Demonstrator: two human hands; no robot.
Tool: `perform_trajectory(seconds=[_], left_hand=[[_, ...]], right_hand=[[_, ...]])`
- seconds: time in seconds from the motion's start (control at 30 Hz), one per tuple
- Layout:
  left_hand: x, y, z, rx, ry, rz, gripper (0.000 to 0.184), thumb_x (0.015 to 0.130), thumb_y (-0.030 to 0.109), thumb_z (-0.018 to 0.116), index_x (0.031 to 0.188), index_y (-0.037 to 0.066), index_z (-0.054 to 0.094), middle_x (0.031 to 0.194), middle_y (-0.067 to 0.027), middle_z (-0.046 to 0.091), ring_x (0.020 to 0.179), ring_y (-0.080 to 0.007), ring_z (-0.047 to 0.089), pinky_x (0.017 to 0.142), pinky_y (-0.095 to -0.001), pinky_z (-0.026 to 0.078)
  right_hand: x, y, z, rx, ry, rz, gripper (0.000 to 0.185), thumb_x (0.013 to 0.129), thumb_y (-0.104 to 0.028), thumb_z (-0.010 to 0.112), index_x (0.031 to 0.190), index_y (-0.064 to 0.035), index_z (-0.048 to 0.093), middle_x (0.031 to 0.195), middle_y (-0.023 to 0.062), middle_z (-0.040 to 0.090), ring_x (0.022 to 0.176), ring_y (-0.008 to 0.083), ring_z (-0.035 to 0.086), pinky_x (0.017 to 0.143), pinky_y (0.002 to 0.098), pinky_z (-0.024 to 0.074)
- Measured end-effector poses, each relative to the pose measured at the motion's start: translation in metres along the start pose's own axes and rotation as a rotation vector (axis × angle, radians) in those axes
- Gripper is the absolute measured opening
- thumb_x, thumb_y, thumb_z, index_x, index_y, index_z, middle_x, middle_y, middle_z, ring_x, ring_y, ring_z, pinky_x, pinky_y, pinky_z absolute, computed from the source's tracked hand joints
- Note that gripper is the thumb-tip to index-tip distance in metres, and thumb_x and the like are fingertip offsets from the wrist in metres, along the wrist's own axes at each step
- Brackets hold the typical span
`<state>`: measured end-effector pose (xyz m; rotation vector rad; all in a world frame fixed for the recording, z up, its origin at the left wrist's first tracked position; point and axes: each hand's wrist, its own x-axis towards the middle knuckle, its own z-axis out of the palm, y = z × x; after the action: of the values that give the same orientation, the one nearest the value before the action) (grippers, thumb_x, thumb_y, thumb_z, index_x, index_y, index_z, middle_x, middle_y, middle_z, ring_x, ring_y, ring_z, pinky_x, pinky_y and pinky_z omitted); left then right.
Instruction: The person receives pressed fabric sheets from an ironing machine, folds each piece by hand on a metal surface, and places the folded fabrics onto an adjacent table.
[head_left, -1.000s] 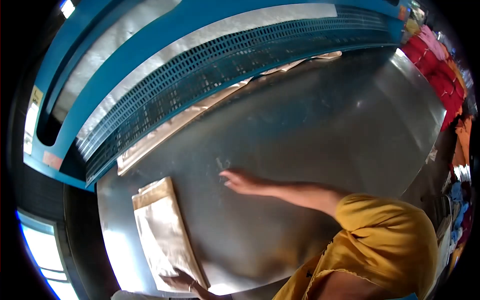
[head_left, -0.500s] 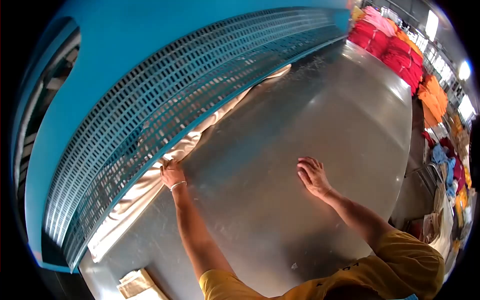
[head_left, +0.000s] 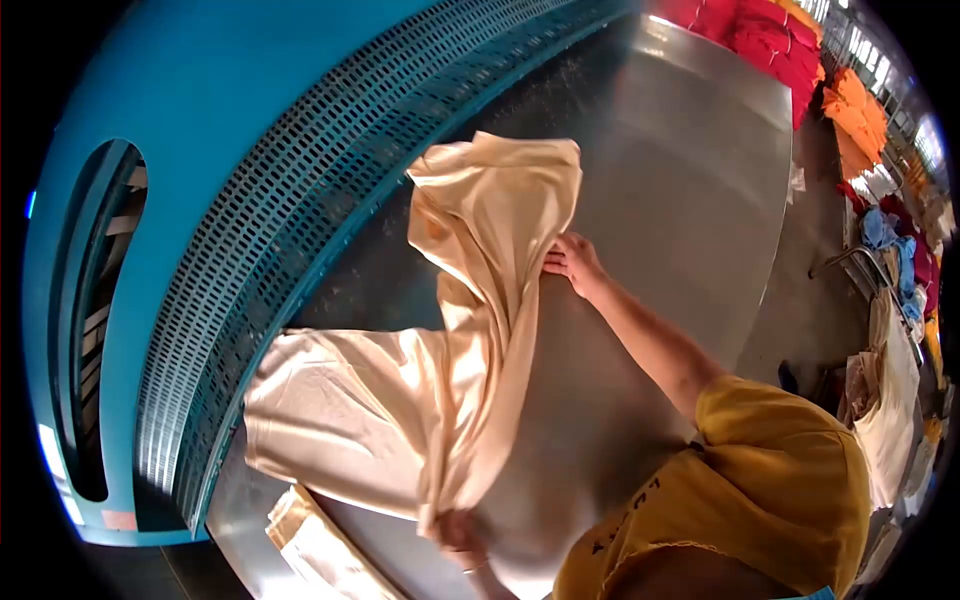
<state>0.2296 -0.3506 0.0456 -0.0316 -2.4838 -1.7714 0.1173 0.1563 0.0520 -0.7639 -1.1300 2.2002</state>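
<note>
A shiny cream garment point(head_left: 490, 240) lies spread and creased across the metal table, with two wide leg-like or sleeve-like parts pointing away from me. My right hand point(head_left: 574, 264) holds its right edge, fingertips partly hidden at the cloth. Down at the near end, my left hand point(head_left: 460, 540) is closed on the garment's lower edge, its fingers shadowed and partly covered. Close by on the left lies a folded cream cloth point(head_left: 325, 550).
A blue machine point(head_left: 240, 60) with a perforated guard point(head_left: 330, 140) borders the metal table point(head_left: 690, 190) on the left. Red bundles point(head_left: 770, 45) and orange cloth point(head_left: 856, 112) are piled at the far right. A cream cloth point(head_left: 885, 400) hangs beside the table.
The garment, earlier mostly under the guard, now lies out on the table. My left hand has come back toward me with its edge; my right hand has moved forward-left onto it.
</note>
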Motion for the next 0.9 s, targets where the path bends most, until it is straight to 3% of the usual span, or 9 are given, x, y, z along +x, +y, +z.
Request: perform_trajectory(seconds=[0.07, 0.13, 0.2, 0.3, 0.4, 0.5, 0.63, 0.77, 0.9], left_hand=[[-0.01, -0.005, -0.055, 0.641, 0.064, 0.232, 0.016, 0.079, 0.011, 0.058, 0.09, 0.0, 0.063, 0.087, -0.0128, 0.062, 0.082, -0.0274, 0.058, 0.074, -0.0356, 0.049], [-0.014, -0.03, -0.083, 0.733, 0.144, 0.122, 0.02, 0.077, 0.009, 0.06, 0.094, -0.002, 0.061, 0.097, -0.0135, 0.061, 0.084, -0.0299, 0.058, 0.076, -0.0364, 0.049], [-0.016, -0.013, -0.064, 0.7, 0.198, 0.113, 0.024, 0.075, 0.007, 0.061, 0.097, -0.002, 0.061, 0.104, -0.0132, 0.059, 0.087, -0.0291, 0.058, 0.077, -0.0357, 0.048], [-0.041, 0.003, -0.016, 0.206, 0.237, -0.205, 0.012, 0.074, 0.007, 0.06, 0.084, 0.0, 0.06, 0.095, -0.0096, 0.058, 0.085, -0.0266, 0.058, 0.072, -0.0351, 0.048], [-0.055, 0.05, 0.057, 0.772, 0.325, 0.372, 0.008, 0.067, 0.005, 0.061, 0.068, 0.002, 0.053, 0.078, -0.0076, 0.054, 0.073, -0.0256, 0.054, 0.065, -0.0351, 0.046], [-0.065, 0.012, 0.064, 0.696, 0.317, 0.35, 0.011, 0.061, 0.004, 0.063, 0.067, 0.004, 0.053, 0.077, -0.0089, 0.055, 0.074, -0.0286, 0.054, 0.066, -0.0362, 0.045], [-0.081, 0.021, 0.062, 0.678, 0.311, 0.274, 0.011, 0.059, -0.001, 0.059, 0.068, 0.002, 0.053, 0.076, -0.0096, 0.054, 0.075, -0.0302, 0.054, 0.066, -0.0368, 0.045], [-0.072, 0.018, 0.063, 0.744, 0.232, 0.152, 0.01, 0.06, -0.002, 0.056, 0.069, 0.001, 0.054, 0.079, -0.0106, 0.055, 0.078, -0.0309, 0.054, 0.069, -0.036, 0.045], [-0.078, 0.036, 0.068, 0.781, 0.278, 0.179, 0.012, 0.059, -0.002, 0.058, 0.069, 0.002, 0.055, 0.079, -0.0097, 0.056, 0.081, -0.0299, 0.054, 0.072, -0.0366, 0.045]], right_hand=[[-0.02, -0.021, -0.009, 0.146, 0.042, 0.17, 0.021, 0.087, -0.028, 0.054, 0.09, -0.0074, 0.053, 0.079, 0.0074, 0.059, 0.064, 0.0162, 0.058, 0.056, 0.0283, 0.0481], [-0.018, -0.01, -0.044, 0.223, -0.049, 0.268, 0.024, 0.087, -0.031, 0.054, 0.085, -0.0078, 0.056, 0.068, 0.0045, 0.059, 0.054, 0.0128, 0.055, 0.045, 0.0238, 0.0432], [-0.017, -0.028, -0.079, 0.151, -0.139, 0.193, 0.021, 0.086, -0.032, 0.054, 0.08, -0.0127, 0.058, 0.064, 0.0014, 0.057, 0.047, 0.0091, 0.051, 0.038, 0.0188, 0.0355], [-0.01, -0.099, -0.164, -0.182, -0.151, -0.055, 0.015, 0.082, -0.019, 0.055, 0.094, -0.0107, 0.056, 0.077, 0.0018, 0.059, 0.06, 0.0111, 0.056, 0.054, 0.0225, 0.0499], [0.082, -0.137, -0.394, -0.094, -0.026, -0.158, 0.022, 0.088, -0.021, 0.044, 0.103, -0.0064, 0.052, 0.09, 0.0087, 0.059, 0.07, 0.0131, 0.057, 0.053, 0.0216, 0.0474], [0.035, -0.177, -0.414, -0.282, -0.105, -0.269, 0.022, 0.088, -0.021, 0.044, 0.102, -0.0058, 0.051, 0.094, 0.0103, 0.06, 0.073, 0.0154, 0.058, 0.056, 0.0235, 0.0491], [0.012, -0.159, -0.242, -0.448, -0.091, 0.218, 0.064, 0.08, -0.055, 0.051, 0.106, 0.0038, 0.051, 0.085, 0.0178, 0.064, 0.063, 0.0205, 0.064, 0.053, 0.0272, 0.0514], [0.05, -0.121, -0.133, -0.709, -0.312, 0.382, 0.04, 0.084, -0.043, 0.053, 0.075, -0.0041, 0.058, 0.066, 0.0062, 0.062, 0.045, 0.0102, 0.055, 0.038, 0.0192, 0.041], [0.059, -0.1, -0.14, -0.503, -0.351, 0.074, 0.031, 0.082, -0.036, 0.057, 0.074, -0.0066, 0.061, 0.061, 0.0025, 0.058, 0.047, 0.0083, 0.054, 0.04, 0.0203, 0.0433]])
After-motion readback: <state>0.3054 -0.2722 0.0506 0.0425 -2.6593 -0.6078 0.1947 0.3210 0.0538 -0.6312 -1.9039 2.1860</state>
